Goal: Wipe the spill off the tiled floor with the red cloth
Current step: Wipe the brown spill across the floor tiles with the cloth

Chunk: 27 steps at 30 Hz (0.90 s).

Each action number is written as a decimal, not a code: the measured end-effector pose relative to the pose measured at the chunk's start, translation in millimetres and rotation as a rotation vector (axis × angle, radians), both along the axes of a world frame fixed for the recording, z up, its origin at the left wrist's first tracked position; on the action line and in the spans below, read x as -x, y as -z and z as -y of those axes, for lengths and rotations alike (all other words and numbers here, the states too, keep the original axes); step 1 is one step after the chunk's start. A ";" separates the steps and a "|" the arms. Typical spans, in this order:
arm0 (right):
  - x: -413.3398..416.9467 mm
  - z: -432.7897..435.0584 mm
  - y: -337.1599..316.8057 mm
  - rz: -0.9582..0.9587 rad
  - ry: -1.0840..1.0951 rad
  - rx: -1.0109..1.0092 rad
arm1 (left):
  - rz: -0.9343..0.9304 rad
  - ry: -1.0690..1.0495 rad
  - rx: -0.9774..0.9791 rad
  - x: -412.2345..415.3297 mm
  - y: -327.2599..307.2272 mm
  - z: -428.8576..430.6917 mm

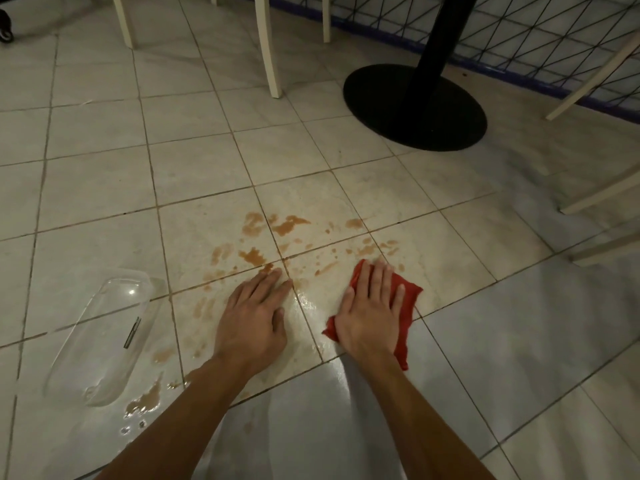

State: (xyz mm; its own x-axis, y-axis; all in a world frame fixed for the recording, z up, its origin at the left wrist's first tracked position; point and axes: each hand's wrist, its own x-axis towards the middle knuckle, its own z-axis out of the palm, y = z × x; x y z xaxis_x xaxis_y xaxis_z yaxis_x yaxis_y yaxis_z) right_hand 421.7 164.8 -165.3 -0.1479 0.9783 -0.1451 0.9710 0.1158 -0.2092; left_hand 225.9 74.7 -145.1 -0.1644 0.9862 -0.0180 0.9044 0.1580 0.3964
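Note:
Brown liquid, the spill, lies in streaks and blotches across several pale floor tiles, with another puddle near the lower left. My right hand presses flat, fingers straight, on the folded red cloth, just below the right end of the streaks. My left hand rests flat on the wet tile beside it, fingertips at the edge of a brown patch, holding nothing.
A clear plastic bottle lies on its side at the left, its mouth toward the lower puddle. A black round table base stands beyond the spill. White chair legs stand at the top, others at the right.

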 end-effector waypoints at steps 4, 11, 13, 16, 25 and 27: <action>3.2 18.1 0.7 -0.001 -0.324 -0.042 | 0.004 0.020 -0.010 -10.5 1.9 -26.1; -69.2 28.8 8.5 0.036 -0.277 -0.100 | 0.019 0.042 -0.016 -20.1 8.4 -57.5; -78.0 11.4 7.0 0.065 -0.118 -0.064 | 0.030 0.026 -0.028 -22.5 9.8 -60.1; -67.7 -22.2 2.2 0.012 0.054 -0.037 | 0.039 -0.001 -0.041 -26.8 10.0 -60.5; -72.0 -14.7 3.7 -0.014 -0.440 -0.066 | 0.020 -0.040 -0.039 -28.5 9.1 -60.6; -83.4 -23.3 2.9 0.014 -0.317 -0.071 | 0.025 -0.043 -0.055 -27.0 9.0 -61.0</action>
State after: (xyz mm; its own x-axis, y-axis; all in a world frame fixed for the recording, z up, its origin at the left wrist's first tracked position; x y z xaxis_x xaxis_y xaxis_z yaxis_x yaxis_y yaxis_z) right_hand 505.1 188.1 -168.2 -0.4451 0.8917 -0.0825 0.8870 0.4264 -0.1770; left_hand 252.9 135.6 -154.1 -0.2071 0.9778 0.0313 0.8870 0.1742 0.4275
